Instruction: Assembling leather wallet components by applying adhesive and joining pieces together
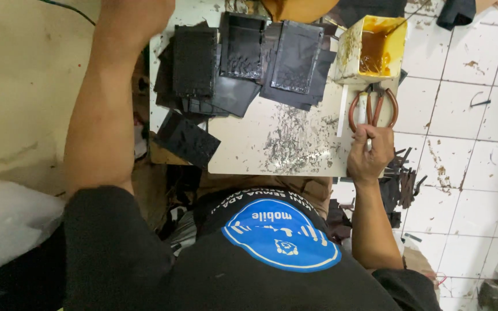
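- The counter [295,144], pale and smeared with dried glue, sits over a tiled floor [468,132].
- Black leather pieces [243,57] lie stacked across its far half.
- A yellow glue tub [373,49] stands at the far right corner.
- Red-handled scissors [373,109] lie just nearer than the tub, at the right edge.
- The right hand [370,152] has its fingers curled onto the scissors' blade end, apparently picking them up; a firmer grip looks needed.
- The left hand [136,14] reaches past the frame's top; its fingers cannot be told.

Scissors [373,109] lie between glue tub [374,50] and right hand [369,153].
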